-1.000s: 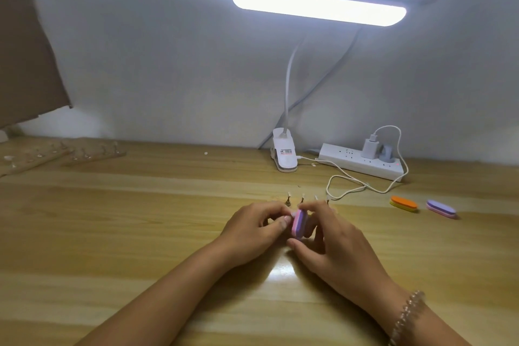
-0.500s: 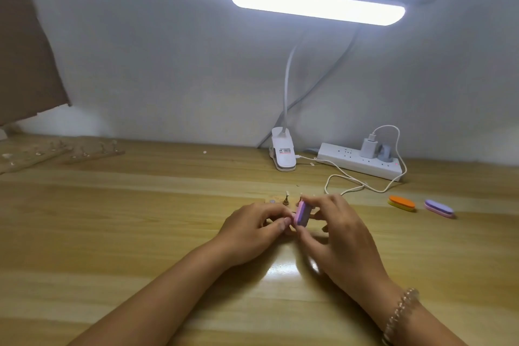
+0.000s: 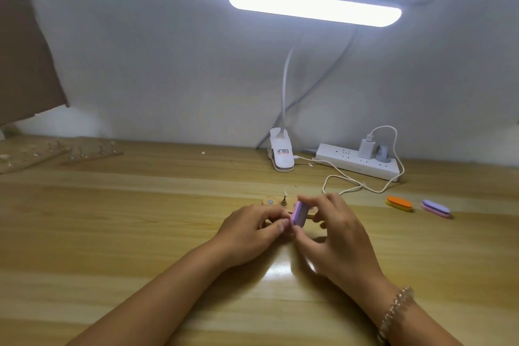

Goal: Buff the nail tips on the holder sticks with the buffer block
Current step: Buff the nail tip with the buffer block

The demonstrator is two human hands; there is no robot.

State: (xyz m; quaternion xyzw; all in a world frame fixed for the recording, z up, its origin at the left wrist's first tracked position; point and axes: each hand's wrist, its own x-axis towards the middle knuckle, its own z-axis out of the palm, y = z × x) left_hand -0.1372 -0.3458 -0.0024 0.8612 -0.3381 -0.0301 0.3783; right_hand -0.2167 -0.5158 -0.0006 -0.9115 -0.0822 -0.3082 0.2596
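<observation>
1. My right hand (image 3: 337,236) pinches the buffer block (image 3: 298,213) on edge, thumb below and fingers above, I judge to present one flat face for rubbing.
2. My left hand (image 3: 252,230) curls its fingers against that face, likely steadying a nail tip; I cannot tell what it pinches.
3. The block sits between both hands, low over the tabletop (image 3: 140,233). One holder stick (image 3: 284,201) stands on the wooden base (image 3: 264,201) just behind.

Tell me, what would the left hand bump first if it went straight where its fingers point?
Probably the purple buffer block, which the right hand pinches. The left hand points its fingers at it, nearly touching; depth is unclear.
</observation>
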